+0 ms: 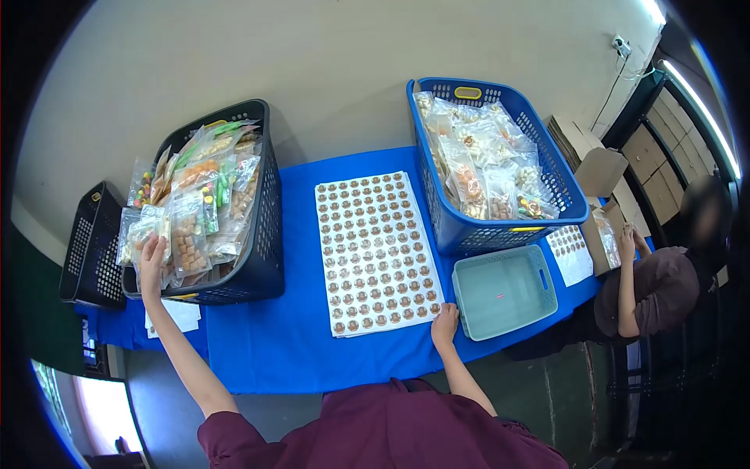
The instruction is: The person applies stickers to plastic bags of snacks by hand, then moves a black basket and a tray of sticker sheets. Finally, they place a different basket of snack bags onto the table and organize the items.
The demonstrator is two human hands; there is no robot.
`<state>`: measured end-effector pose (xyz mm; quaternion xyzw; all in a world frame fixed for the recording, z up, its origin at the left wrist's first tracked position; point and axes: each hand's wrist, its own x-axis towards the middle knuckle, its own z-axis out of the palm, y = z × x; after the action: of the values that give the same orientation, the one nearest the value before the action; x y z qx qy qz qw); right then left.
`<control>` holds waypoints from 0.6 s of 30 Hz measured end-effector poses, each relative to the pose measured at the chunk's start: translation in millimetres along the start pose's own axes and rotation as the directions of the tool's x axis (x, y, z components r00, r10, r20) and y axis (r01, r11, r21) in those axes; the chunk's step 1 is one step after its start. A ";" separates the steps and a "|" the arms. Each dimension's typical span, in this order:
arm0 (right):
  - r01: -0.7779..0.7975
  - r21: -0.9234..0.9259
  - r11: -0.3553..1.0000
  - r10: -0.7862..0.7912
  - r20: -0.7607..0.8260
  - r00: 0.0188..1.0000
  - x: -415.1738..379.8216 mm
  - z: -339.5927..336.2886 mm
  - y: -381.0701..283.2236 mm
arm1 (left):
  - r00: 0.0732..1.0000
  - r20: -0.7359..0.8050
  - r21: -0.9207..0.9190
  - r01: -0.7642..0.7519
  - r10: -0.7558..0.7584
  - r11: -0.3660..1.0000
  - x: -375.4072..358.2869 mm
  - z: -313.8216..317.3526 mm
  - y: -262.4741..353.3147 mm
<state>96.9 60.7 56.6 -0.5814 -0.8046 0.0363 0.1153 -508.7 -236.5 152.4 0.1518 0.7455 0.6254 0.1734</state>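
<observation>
My left hand (152, 262) is at the front of a dark basket (269, 203), its fingers closed on a clear plastic snack packet (144, 227) at the top of the pile. Beside it lies another packet (189, 242) of small tan cubes. My right hand (444, 325) rests at the lower right corner of a white sticker sheet (375, 258) printed with rows of round brown stickers. Its fingers are bent together at the sheet's edge, and their tips are partly hidden.
A blue basket (574, 205) of filled packets stands at the back right, with a pale green tray (504, 293) in front. A smaller dark basket (86, 250) is far left. At right, a person (656, 289) handles an open cardboard box (605, 234) beside a smaller sticker sheet (570, 254).
</observation>
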 end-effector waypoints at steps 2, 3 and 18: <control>-0.004 -0.030 1.000 0.004 0.001 1.000 -2.2 -6.5 -8.5 | 1.000 -0.028 -0.050 -0.016 0.014 0.999 3.7 -3.8 -7.5; -0.009 -0.044 0.999 0.009 0.012 1.000 -1.1 -6.3 -9.1 | 0.999 -0.042 -0.077 -0.025 0.022 0.997 7.5 -5.2 -12.6; -0.051 0.096 0.994 0.039 0.123 0.992 7.4 7.6 15.6 | 0.860 -0.507 -0.177 -0.164 0.053 0.971 6.9 -9.2 -30.5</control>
<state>107.4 73.4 47.3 -0.5896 -0.7941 0.1139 0.0940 -519.3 -246.8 123.3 0.0074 0.6836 0.7284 -0.0455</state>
